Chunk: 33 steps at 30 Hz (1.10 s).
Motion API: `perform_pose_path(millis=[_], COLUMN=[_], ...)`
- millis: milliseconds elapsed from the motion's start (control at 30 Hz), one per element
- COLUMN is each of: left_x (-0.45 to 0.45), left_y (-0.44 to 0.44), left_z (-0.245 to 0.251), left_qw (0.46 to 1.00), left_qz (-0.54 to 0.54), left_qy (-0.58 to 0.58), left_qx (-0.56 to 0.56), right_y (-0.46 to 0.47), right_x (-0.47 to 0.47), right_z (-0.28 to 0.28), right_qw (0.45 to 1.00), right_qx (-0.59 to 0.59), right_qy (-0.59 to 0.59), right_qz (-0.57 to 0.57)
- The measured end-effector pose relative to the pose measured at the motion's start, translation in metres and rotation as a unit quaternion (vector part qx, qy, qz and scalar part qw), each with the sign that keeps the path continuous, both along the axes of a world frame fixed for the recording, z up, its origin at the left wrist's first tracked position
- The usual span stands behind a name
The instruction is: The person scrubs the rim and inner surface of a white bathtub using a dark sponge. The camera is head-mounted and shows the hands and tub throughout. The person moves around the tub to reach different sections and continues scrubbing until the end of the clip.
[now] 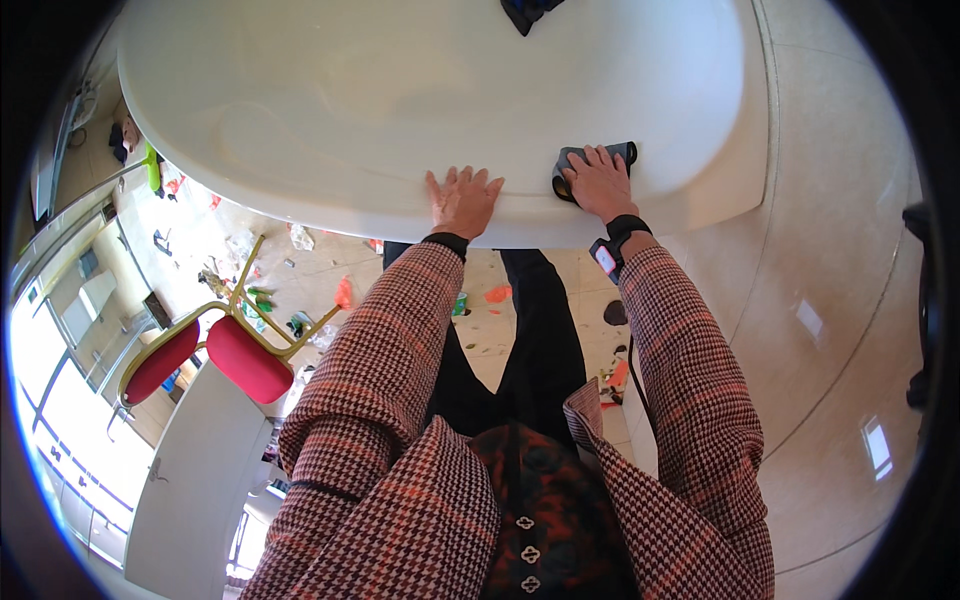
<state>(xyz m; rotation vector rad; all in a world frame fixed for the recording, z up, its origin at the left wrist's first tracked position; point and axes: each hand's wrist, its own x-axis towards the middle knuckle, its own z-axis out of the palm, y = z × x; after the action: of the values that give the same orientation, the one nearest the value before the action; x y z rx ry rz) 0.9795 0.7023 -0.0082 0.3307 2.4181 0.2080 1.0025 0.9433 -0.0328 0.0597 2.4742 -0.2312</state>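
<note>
Before me is a white bathtub [360, 112], its near rim curving across the view. On the rim, left of centre, my left hand [466, 201] lies flat with fingers spread and nothing in it. To its right, my right hand [601, 180] presses a folded grey cloth with dark edging [574, 159] against the tub's inner side by the rim. The fingers lie over the cloth and hide part of it. A dark cloth item [529, 13] lies in the tub at the top edge of the view, partly cut off.
Litter, including an orange scrap [497, 294] and plastic bags [301, 237], covers the tiled floor around my legs. A red padded chair [247, 360] with a gold frame is at the left, near a white door [199, 480]. A green-headed broom or squeegee [153, 169] touches the tub's left side. Tiled wall [832, 262] closes the right.
</note>
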Motion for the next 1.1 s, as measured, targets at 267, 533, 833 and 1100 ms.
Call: perform_pose_path(millis=[267, 533, 833, 1100], left_x=[0.026, 0.025, 0.024, 0.023], left_y=[0.050, 0.048, 0.044, 0.080], left_z=[-0.011, -0.010, -0.006, -0.014], left_qw=[0.989, 0.994, 0.996, 0.984], left_qz=[0.043, 0.030, 0.025, 0.062], left_qy=[0.109, 0.077, 0.046, -0.010], left_qx=[0.091, 0.071, 0.074, 0.166], right_y=[-0.012, 0.066, -0.003, 0.064], right_x=[0.007, -0.007, 0.012, 0.007], right_z=[0.005, -0.007, 0.006, 0.018], right_qw=[0.993, 0.991, 0.998, 0.990], right_qx=[-0.114, 0.067, -0.051, 0.103], right_qy=[-0.006, 0.081, -0.048, 0.017], right_qz=[0.003, 0.088, 0.000, 0.099])
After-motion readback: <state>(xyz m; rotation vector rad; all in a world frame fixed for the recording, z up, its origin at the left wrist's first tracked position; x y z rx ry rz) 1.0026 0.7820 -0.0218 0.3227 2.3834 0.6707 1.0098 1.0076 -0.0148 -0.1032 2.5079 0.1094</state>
